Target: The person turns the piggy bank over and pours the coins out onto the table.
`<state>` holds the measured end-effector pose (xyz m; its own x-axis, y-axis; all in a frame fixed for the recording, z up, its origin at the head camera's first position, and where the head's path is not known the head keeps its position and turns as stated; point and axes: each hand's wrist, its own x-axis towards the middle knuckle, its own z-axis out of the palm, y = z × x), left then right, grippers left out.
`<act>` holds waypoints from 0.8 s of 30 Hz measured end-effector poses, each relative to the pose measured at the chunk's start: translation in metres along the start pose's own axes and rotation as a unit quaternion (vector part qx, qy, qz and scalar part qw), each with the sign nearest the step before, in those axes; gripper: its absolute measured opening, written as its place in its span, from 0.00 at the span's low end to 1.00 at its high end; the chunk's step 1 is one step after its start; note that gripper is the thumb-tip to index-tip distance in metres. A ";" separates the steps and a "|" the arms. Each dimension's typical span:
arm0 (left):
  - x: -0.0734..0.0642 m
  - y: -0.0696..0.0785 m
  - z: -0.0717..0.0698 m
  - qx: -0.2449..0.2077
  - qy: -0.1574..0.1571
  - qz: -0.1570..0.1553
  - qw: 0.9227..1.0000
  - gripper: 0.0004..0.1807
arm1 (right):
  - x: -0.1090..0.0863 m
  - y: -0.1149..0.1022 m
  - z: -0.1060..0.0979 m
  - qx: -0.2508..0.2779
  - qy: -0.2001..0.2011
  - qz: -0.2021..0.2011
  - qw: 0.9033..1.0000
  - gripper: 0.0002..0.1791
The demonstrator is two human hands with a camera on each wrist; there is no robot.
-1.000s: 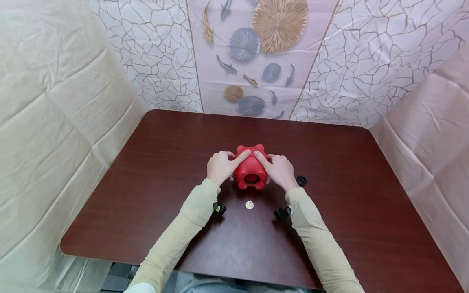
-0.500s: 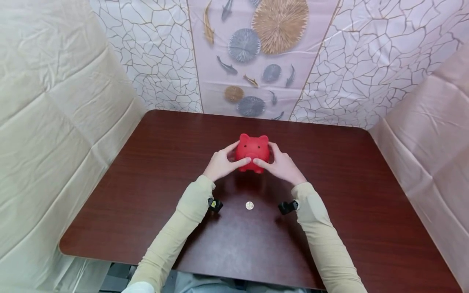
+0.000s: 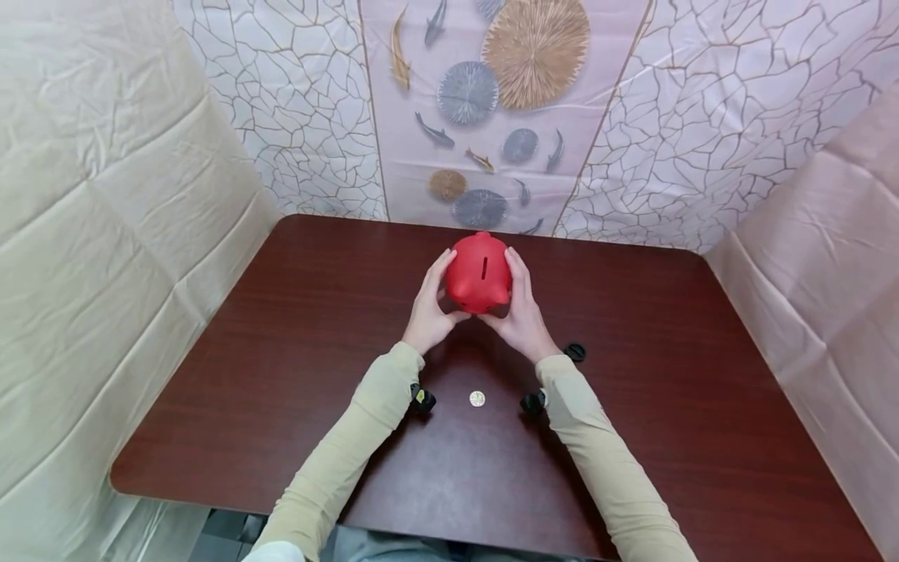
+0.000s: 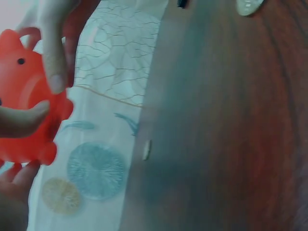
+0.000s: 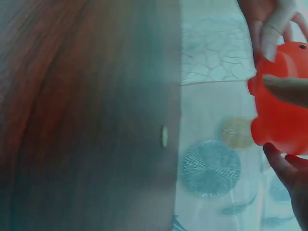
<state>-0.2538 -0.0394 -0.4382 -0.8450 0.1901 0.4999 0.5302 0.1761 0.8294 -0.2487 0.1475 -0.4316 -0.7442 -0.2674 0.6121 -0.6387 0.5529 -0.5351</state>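
A red piggy bank [image 3: 481, 275] is held up off the table between both hands. In the head view its top faces me, with the dark coin slot [image 3: 485, 268] showing and its ears toward me. My left hand [image 3: 431, 306] grips its left side, thumb at the near lower part. On the other side my right hand [image 3: 521, 311] grips it the same way. The wrist views show the pig's face and stubby feet, with thumbs pressed on its front. A round coin [image 3: 477, 399] lies on the table between the forearms.
A black round plug [image 3: 575, 352] lies beside the right wrist on the brown table [image 3: 316, 351]. Farther back, a small pale object [image 4: 147, 150] shows in the wrist views. Quilted pale padding [image 3: 140, 234] flanks the table; a patterned cloth [image 3: 477, 156] hangs behind it.
The piggy bank has been turned in both hands: first its underside with the round hole faced me, then its face, now its slotted top. It has also shifted farther up the view.
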 end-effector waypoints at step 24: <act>-0.016 -0.016 0.009 -0.034 -0.020 -0.064 0.997 0.53 | -0.017 0.014 0.006 0.045 -0.019 0.051 0.998 0.59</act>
<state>-0.2484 -0.0369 -0.4616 -0.9012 0.2084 0.3800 0.4114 0.1356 0.9013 -0.2464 0.1550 -0.4535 -0.8116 -0.2442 0.5308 -0.5736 0.5057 -0.6444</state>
